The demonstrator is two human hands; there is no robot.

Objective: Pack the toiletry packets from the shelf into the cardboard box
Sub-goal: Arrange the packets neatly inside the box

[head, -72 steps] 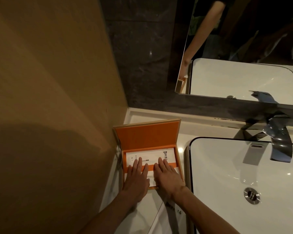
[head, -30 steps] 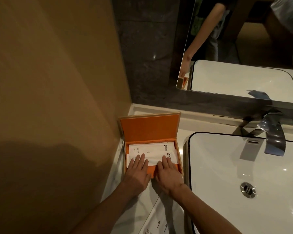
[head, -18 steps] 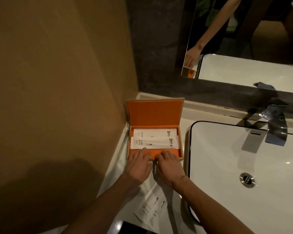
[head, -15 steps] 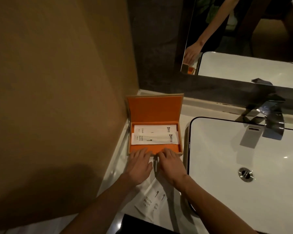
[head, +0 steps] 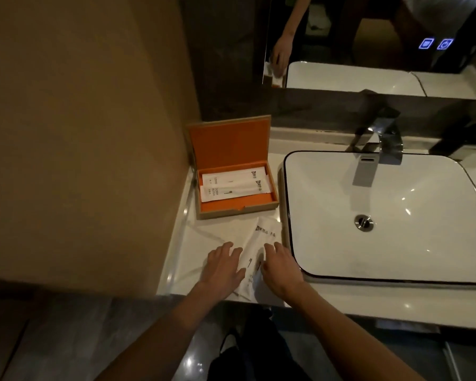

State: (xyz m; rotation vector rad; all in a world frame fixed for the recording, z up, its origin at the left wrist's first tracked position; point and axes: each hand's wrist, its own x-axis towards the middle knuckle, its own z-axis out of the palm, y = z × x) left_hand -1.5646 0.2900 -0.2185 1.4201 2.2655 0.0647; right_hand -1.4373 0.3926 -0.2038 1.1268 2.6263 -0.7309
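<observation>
As both rest palm-down on packets (head: 260,236), L hand (head: 222,268) & R hand (head: 282,268) fingers (head: 227,247) flat, gripping nothing

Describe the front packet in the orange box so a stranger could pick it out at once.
Left of the white sink, against the tan wall, an open orange-lined box sits on the counter. Two white packets lie in it. The front packet is the one nearer the person, set apart from the rear packet by its small dark toothbrush mark.

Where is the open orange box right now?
In the head view, the orange box sits left of centre on the counter, between the wall and the sink.
</observation>
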